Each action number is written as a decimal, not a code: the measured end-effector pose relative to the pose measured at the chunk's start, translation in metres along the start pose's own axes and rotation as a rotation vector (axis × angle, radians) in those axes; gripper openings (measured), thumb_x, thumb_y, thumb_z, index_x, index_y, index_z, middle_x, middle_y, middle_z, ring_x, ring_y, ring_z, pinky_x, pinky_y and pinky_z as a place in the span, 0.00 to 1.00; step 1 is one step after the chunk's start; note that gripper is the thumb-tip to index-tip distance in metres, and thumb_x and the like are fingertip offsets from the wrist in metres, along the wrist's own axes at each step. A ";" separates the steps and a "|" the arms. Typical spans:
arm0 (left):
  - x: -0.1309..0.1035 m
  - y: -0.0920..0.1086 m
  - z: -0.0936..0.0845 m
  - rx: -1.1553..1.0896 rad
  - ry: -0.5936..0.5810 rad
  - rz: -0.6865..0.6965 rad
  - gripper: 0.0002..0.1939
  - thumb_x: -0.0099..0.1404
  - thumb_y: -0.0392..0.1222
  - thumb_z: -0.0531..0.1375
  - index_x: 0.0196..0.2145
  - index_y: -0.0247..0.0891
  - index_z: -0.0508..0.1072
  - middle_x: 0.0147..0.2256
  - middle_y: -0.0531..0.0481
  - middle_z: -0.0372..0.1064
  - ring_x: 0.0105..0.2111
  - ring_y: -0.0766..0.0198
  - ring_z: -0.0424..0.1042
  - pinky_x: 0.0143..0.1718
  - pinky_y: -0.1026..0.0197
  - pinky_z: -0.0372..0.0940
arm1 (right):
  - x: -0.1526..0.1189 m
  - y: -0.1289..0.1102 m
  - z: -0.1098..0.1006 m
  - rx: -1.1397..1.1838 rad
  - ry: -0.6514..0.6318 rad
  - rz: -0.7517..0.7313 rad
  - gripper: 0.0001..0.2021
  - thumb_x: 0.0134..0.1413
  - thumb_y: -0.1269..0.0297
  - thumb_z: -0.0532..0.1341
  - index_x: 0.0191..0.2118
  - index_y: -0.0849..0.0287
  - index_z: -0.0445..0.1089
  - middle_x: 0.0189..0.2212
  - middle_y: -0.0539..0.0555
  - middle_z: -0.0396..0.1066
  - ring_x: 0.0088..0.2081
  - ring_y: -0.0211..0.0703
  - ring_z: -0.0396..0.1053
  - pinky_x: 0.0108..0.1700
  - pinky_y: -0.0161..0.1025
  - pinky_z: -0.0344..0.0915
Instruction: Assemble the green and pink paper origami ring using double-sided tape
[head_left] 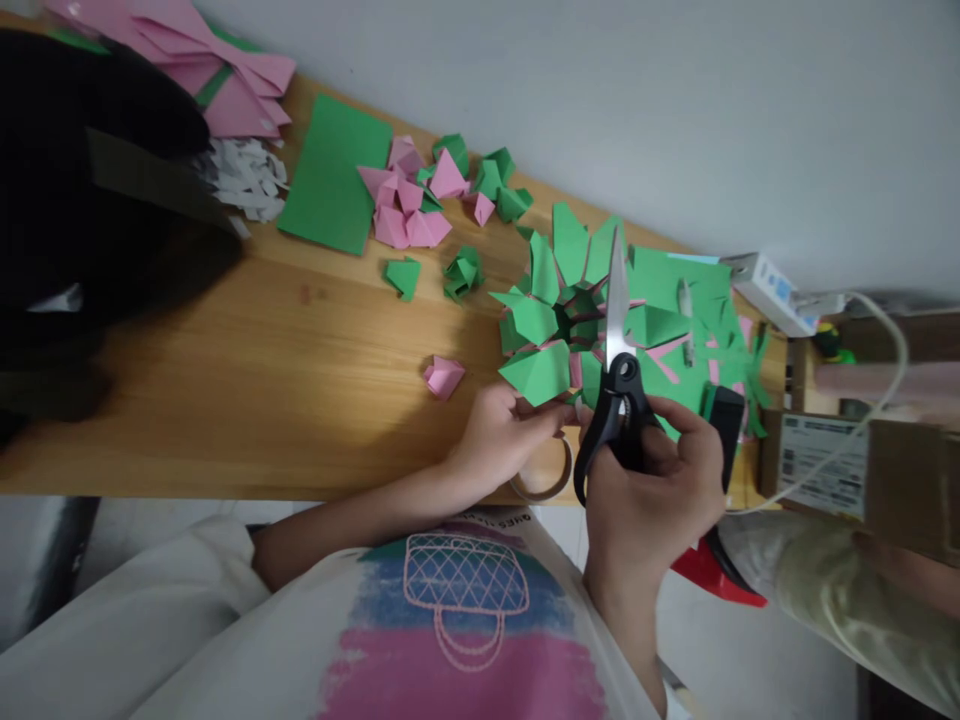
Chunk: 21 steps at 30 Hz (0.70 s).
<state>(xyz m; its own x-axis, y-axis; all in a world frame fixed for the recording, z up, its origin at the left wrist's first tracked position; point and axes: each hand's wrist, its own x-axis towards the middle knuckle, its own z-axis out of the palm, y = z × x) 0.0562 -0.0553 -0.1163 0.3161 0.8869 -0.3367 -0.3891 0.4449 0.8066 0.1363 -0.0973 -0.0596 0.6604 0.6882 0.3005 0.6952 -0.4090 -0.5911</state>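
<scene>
Right hand [649, 480] grips black-handled scissors [616, 380], blades closed, pointing over the green paper flower [559, 320] on the bench [262, 380]. Left hand [499, 435] pinches the flower's near petal, just beside the scissors.

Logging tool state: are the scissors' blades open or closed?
Closed: the scissors show one narrow blade line, held in the right hand.

The scissors [616, 385] are seen to have bright, smooth metal blades and glossy black plastic handles. The folded flower [577, 315] is made of matt green and pink paper, sharply creased. A flat green sheet [334, 172] is of the same matt paper. The table [247, 370] is of smooth, lightly varnished wood with visible grain. The shirt [450, 620] is of soft printed cloth.
</scene>
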 end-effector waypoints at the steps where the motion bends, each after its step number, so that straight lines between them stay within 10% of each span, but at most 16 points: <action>1: 0.000 0.000 0.000 -0.020 0.001 -0.001 0.16 0.51 0.48 0.71 0.20 0.36 0.72 0.20 0.53 0.69 0.23 0.65 0.71 0.25 0.64 0.66 | 0.001 0.000 0.000 -0.011 0.003 0.002 0.18 0.39 0.70 0.68 0.41 0.58 0.71 0.20 0.44 0.71 0.22 0.38 0.70 0.26 0.33 0.64; 21: 0.002 0.010 0.002 -0.241 0.013 -0.056 0.06 0.49 0.38 0.69 0.26 0.36 0.76 0.27 0.52 0.76 0.28 0.62 0.76 0.31 0.62 0.71 | 0.002 -0.001 0.002 -0.028 0.009 -0.019 0.19 0.40 0.68 0.68 0.42 0.59 0.71 0.21 0.44 0.70 0.22 0.37 0.70 0.27 0.33 0.65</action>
<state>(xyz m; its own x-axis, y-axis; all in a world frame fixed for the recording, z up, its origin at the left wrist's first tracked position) 0.0548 -0.0496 -0.1073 0.3328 0.8608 -0.3850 -0.5667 0.5089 0.6480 0.1360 -0.0943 -0.0603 0.6493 0.6907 0.3184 0.7153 -0.4124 -0.5642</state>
